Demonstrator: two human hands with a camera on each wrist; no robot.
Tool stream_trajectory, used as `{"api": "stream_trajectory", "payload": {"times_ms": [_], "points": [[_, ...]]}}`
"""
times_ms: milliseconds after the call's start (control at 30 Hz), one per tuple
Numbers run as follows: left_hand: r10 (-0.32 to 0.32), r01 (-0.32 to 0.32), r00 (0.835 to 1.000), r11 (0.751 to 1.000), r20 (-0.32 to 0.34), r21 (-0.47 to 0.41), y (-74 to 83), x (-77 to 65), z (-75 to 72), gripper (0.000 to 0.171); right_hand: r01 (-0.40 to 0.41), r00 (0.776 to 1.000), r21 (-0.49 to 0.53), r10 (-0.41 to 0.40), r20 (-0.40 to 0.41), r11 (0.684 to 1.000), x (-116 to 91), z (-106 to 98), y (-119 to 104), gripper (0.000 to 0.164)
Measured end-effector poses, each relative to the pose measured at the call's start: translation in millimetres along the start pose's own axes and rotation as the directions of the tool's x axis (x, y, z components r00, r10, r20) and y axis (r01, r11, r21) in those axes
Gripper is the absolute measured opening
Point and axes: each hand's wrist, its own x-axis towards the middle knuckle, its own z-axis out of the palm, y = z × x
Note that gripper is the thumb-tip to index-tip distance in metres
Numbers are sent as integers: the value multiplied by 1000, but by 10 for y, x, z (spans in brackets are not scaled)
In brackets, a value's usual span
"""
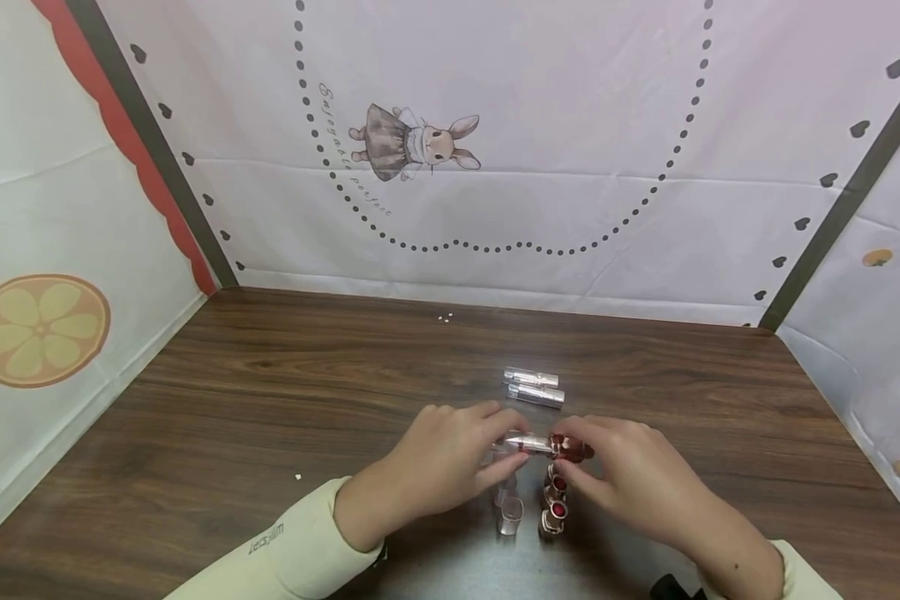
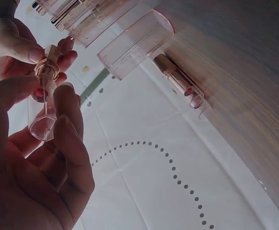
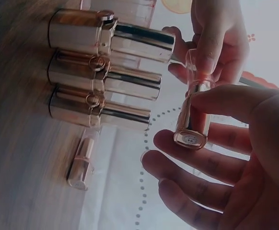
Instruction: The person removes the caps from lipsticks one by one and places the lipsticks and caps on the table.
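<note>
A clear cap [image 2: 42,125] is pinched between the thumb and fingers of my left hand [image 1: 450,454]. My right hand [image 1: 630,471] grips the shiny rose-gold base of a lipstick [image 3: 192,127], with a small round label on its end. The two hands meet, and in the left wrist view the lipstick's reddish tip shows within the cap's walls. Just below them stand uncapped lipsticks [image 1: 552,518] with red tips; the right wrist view shows three in a row. Left of these stand clear caps [image 1: 510,517], partly hidden by my left hand in the head view.
Beyond my hands, two slim silvery-looking lipsticks [image 1: 536,395] lie side by side on the dark wooden table [image 1: 330,358]. Tiny white bits [image 1: 446,317] lie near the back edge. Printed cloth walls [image 1: 540,208] enclose the table at the back and both sides.
</note>
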Motion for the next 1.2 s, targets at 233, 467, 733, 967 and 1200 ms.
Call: {"api": "stream_trajectory", "payload": {"times_ms": [233,467,733,967,1200], "points": [[-14,14,1000,1000,7,-2,-20,7,0,22,-16,999,20,17,-32,1000,7,9,61,24],[-65,67,997,997,49,-38,-50,13,4,22,-32,997,19,34,-68,999,27,27,125,24],[-84,84,996,996,2,10,-97,8,40,25,-26,987,0,26,-157,1000,47,63,181,22],[-98,98,995,995,-6,23,-143,8,73,26,-55,989,-6,54,-141,998,56,70,210,24],[-121,120,992,992,25,23,-205,3,81,28,-63,995,-7,63,-77,998,72,129,292,22]]}}
